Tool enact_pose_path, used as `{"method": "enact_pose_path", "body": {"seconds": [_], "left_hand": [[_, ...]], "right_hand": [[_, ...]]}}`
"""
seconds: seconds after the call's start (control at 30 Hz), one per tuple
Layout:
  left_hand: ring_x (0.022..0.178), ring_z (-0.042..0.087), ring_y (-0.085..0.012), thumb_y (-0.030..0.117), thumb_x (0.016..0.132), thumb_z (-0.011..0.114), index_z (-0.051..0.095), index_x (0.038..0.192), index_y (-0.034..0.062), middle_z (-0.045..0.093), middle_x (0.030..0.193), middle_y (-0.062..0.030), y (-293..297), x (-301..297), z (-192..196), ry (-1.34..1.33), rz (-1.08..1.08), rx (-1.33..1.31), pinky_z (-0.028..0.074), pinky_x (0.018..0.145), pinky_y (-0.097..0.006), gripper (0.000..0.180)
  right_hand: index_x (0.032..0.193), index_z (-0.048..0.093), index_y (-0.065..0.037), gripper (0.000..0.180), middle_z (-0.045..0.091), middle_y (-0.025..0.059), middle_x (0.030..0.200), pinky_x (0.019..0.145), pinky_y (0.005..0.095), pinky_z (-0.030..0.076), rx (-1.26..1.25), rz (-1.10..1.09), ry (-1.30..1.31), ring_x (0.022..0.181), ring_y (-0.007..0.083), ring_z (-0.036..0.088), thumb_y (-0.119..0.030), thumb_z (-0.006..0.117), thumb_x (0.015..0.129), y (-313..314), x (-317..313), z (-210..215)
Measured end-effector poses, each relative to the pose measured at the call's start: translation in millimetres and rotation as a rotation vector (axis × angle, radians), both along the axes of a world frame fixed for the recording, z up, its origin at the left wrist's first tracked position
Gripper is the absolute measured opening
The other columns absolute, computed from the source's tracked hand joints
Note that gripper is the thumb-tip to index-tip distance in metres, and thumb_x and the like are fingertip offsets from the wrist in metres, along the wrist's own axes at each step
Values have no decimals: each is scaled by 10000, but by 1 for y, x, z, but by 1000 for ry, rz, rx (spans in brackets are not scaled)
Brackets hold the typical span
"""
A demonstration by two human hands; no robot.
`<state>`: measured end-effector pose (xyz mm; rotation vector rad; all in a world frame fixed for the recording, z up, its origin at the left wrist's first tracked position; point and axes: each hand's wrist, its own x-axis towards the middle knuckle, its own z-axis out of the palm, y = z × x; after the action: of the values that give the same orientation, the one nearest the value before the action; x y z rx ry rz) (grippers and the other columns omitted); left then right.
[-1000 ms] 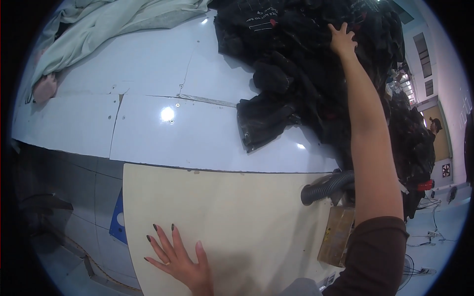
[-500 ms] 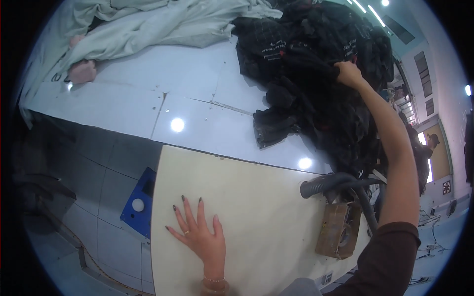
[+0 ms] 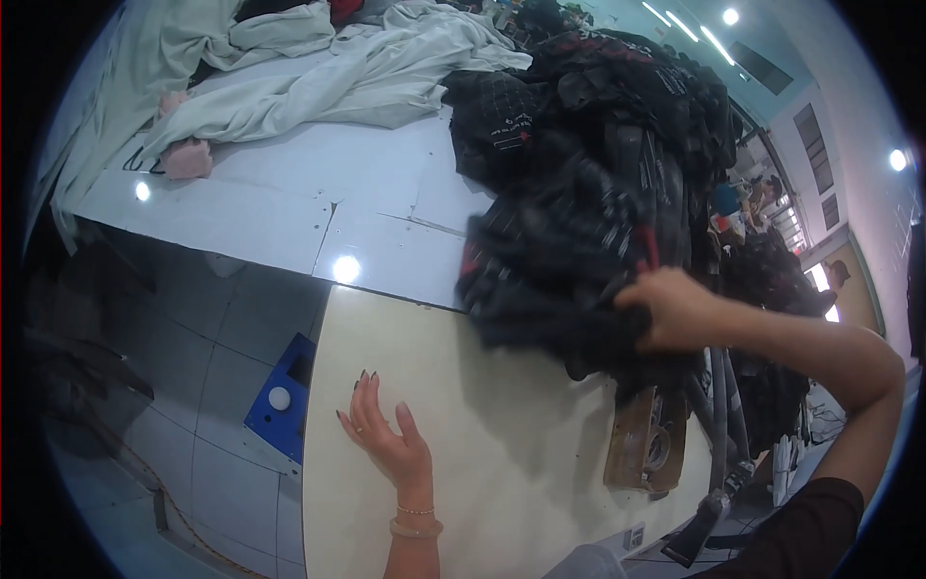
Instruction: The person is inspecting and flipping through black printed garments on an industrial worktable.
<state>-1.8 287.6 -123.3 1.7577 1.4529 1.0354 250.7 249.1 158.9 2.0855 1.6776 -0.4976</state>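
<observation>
Plainly, your right hand (image 3: 666, 311) had hold of a bunched black cloth garment with white print and touches of red (image 3: 545, 256): its fingers were curled into the near right side, though the folds hid how deep the pinch went. The garment, blurred, stood over the seam between the glossy white tabletop (image 3: 265, 207) and the smooth cream tabletop (image 3: 492, 468), in front of a tall heap of black garments (image 3: 666, 87). Your left hand (image 3: 391, 444) was empty and half open over the cream surface, the longer fingers close together, the little finger and thumb apart; whether it touched the surface, you could not tell.

Handling this well seemingly called for a grip through several layers, so the bunch came as one and the heap was not dragged along. The open brown cardboard box (image 3: 625, 446) was just beneath the overhanging cloth, so a loose fold might have snagged it. Your left hand was well placed to steady the garment's near left edge.
</observation>
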Motion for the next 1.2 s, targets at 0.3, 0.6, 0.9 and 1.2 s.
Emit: {"method": "enact_pose_path", "body": {"seconds": [0.3, 0.6, 0.9, 1.2], "left_hand": [[1170, 522, -250, 296, 875, 561, 440, 1334, 27, 467, 1353, -150, 6, 4, 93, -686, -558, -59, 397, 1054, -423, 545], [1177, 495, -265, 416, 818, 596, 718, 1041, 200, 579, 1250, -55, -4, -2, 9, -259, -449, 190, 229, 1089, -498, 333], [1080, 509, -228, 420, 732, 664, 747, 966, 278, 618, 1179, -4, -8, 3, 5, -162, -515, 85, 217, 1067, -451, 285], [1097, 496, -175, 440, 752, 665, 729, 1011, 337, 631, 1177, 33, -9, -3, 9, -202, -552, -53, 162, 1095, -435, 286]], "right_hand": [[1007, 631, -39, 357, 645, 197, 861, 718, 471, 532, -190, 351, 757, 857, 396, 640, -67, 637, 651, 11, -127, -37], [1270, 573, -155, 524, 604, 136, 1173, 900, 392, 490, -969, -254, 509, 1175, 295, 533, -226, 745, 780, 142, 25, -38], [1466, 322, -330, 702, 90, 110, 1591, 906, 849, 143, 471, 65, -787, 1397, 523, 83, -216, 607, 835, 315, 135, -258], [1156, 634, -219, 281, 430, 239, 1300, 735, 629, 512, 716, -281, -711, 1118, 554, 489, -227, 559, 885, 320, 251, -268]]}}
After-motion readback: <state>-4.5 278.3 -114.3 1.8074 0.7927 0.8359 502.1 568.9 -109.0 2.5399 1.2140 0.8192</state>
